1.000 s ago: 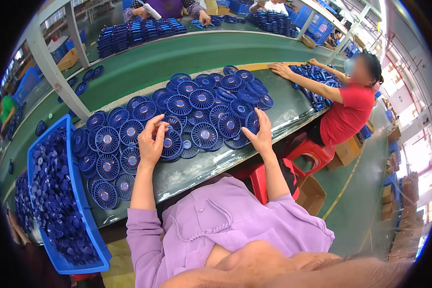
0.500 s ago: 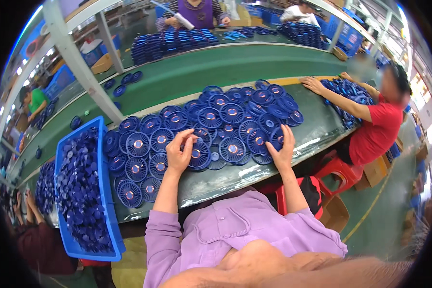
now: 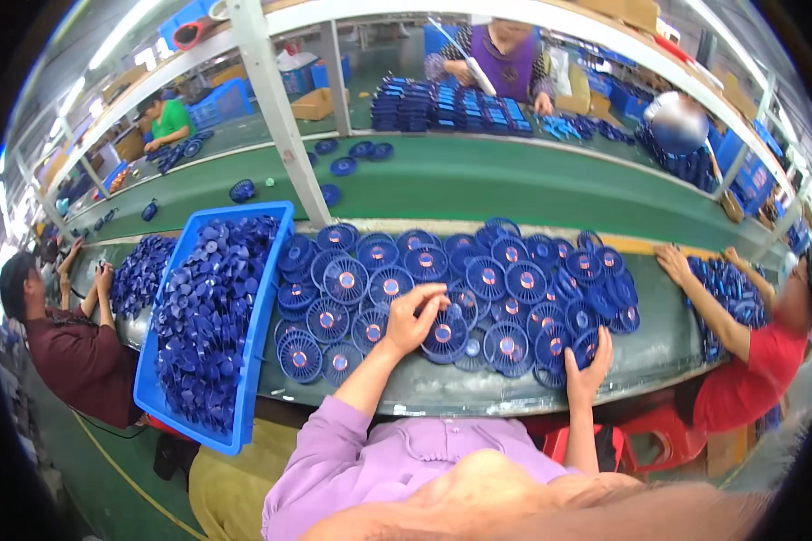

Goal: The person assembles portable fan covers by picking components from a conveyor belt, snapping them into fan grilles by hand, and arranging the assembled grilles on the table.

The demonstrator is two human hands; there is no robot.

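Many round blue fan grilles (image 3: 344,280) with shiny centre discs lie heaped on the green worktable in front of me. My left hand (image 3: 413,319) is over the near middle of the heap, its fingers bent toward the thumb; anything between them is too small to make out. Just under those fingertips lies one grille (image 3: 444,335). At the heap's near right edge my right hand (image 3: 588,371) has thumb and fingers around the rim of another fan grille (image 3: 585,346). Part of that grille is hidden by the hand.
A blue bin (image 3: 246,397) full of small blue fan blades stands left of the heap. Beyond runs a green conveyor belt (image 3: 478,171) with a few grilles on it, past an upright post (image 3: 290,117). Co-workers sit left and right; blue parts (image 3: 726,298) lie before the right one.
My view has swung to the left, so the scene sits further right and the left co-worker shows more. Both hands keep nearly the same places over the grilles.
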